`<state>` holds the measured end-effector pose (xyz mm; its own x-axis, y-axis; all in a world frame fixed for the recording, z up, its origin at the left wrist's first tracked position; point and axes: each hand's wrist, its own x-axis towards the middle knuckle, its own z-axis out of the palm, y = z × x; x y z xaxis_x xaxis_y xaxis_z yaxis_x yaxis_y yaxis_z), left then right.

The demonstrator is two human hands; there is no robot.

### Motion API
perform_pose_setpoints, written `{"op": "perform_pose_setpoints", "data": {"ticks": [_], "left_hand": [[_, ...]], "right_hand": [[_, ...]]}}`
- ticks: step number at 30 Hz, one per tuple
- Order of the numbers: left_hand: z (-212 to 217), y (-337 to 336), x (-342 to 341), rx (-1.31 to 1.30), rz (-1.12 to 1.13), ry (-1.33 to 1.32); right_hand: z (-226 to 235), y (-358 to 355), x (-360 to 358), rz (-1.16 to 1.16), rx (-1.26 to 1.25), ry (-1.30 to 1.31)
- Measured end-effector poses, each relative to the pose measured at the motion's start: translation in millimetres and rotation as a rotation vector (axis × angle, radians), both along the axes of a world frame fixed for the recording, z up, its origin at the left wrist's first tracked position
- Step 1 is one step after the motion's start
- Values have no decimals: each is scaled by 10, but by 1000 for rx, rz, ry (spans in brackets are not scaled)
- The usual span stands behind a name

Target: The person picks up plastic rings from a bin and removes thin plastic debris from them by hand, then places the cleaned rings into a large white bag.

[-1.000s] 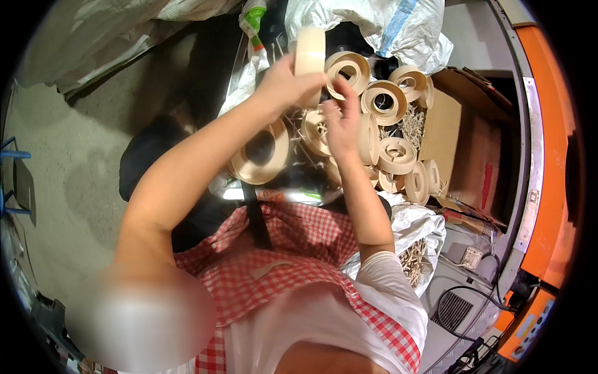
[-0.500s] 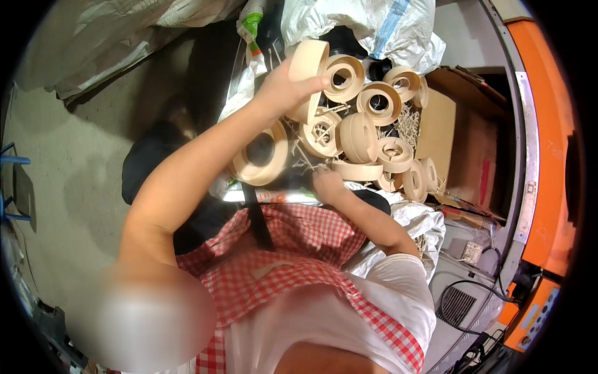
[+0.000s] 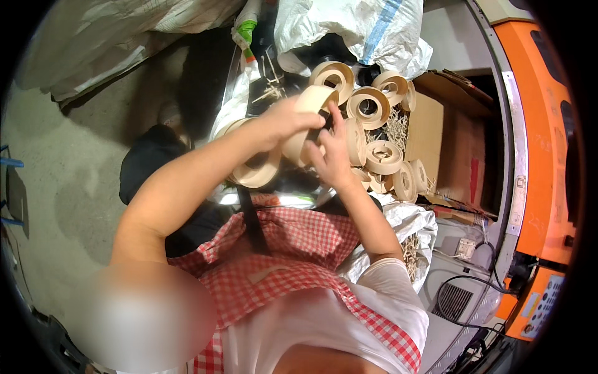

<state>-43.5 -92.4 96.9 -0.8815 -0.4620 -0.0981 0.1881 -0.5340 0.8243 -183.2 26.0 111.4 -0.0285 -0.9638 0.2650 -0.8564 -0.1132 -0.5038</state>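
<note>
My left hand (image 3: pixel 281 124) grips a wide cream plastic ring (image 3: pixel 319 95), tilted on its side, with the thumb over its near edge. Close by on the right, my right hand (image 3: pixel 333 156) reaches up to the ring's opening. Its index finger is stretched along the rim and its thumb stands apart; whether the fingertips touch the ring I cannot tell. Below my left wrist lies a larger cream ring (image 3: pixel 256 177). Several more stepped cream rings, such as one with a round hole (image 3: pixel 367 107) and one with inner spokes (image 3: pixel 384 157), are heaped to the right.
Thin cream plastic sticks (image 3: pixel 270 88) lie beyond my left hand, and more fill the heap. A white sack (image 3: pixel 349 25) is at the far side. On the right stand an open cardboard box (image 3: pixel 427 131) and an orange machine (image 3: pixel 539 168).
My left hand has brought its ring nearer to me. My right hand has risen from the near edge of the heap to the ring. The view has shifted slightly.
</note>
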Motion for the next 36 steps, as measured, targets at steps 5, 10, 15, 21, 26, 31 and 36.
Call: {"op": "perform_pose_setpoints", "data": {"ticks": [5,10,15,21,26,31,36], "left_hand": [[-1,-110,34,130,-231,-79],[67,7,41,-166,-28,-138],[38,27,3,-265,2,-216],[28,43,-37,-294,49,-222],[-173,-58,-60,-368,161,-166],[-274,-338,64,-266,80,-501],[-259,-276,197,-1096,-221,-1052]], "right_hand": [[98,-19,-30,308,-174,198],[175,-83,137,-502,436,-985],[-94,6,-243,-228,446,-729],[-417,36,-261,-133,-77,10],[-45,-48,-71,-588,525,-1041],[-1075,274,-756,14,672,506],[-1066,198,-698,-493,464,-53]]}}
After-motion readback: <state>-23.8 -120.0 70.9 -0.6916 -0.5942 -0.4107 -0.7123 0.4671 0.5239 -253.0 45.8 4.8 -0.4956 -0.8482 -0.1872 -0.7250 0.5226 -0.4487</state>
